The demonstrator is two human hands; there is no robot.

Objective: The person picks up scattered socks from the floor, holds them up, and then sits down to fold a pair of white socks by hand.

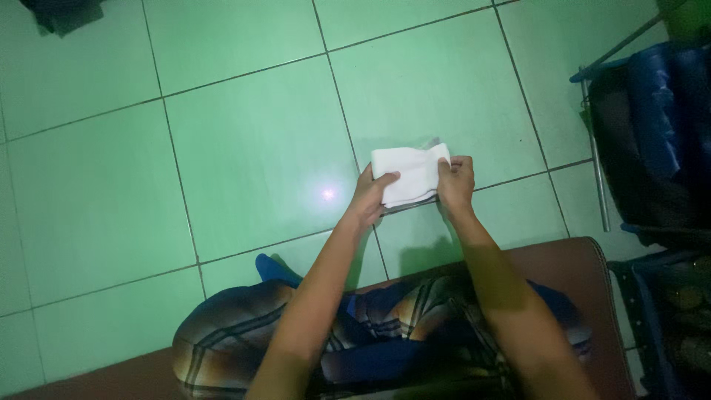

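Nearest the camera, two bare forearms reach forward and away from the person's lap, which is covered by a plaid cloth of brown, cream and dark blue [296, 326], with a strip of plain blue fabric [275, 268] showing just beyond the left knee. Under the person lies a brown mat with a stitched edge [570, 267], spread on a floor of large pale green glazed tiles [244, 141] with dark grout lines; a small bright spot of reflected light sits on one tile just left of the hands. Held up above the floor between both hands is a white folded cloth, roughly rectangular and soft-looking [409, 172]. The left hand [372, 194] grips the cloth's left side, its thumb lying across the front face and the other fingers curled behind. The right hand [455, 182] is closed on the right edge, fingers bunched over the top corner and pinching the fabric. A thin darker edge shows under the white cloth's lower side, but what it is cannot be told. At the right stands a metal-framed rack [595, 159] carrying dark and shiny blue fabric [659, 104], well apart from the hands. A dark bundle [63, 13] lies at the top left corner of the floor, too dim to identify.
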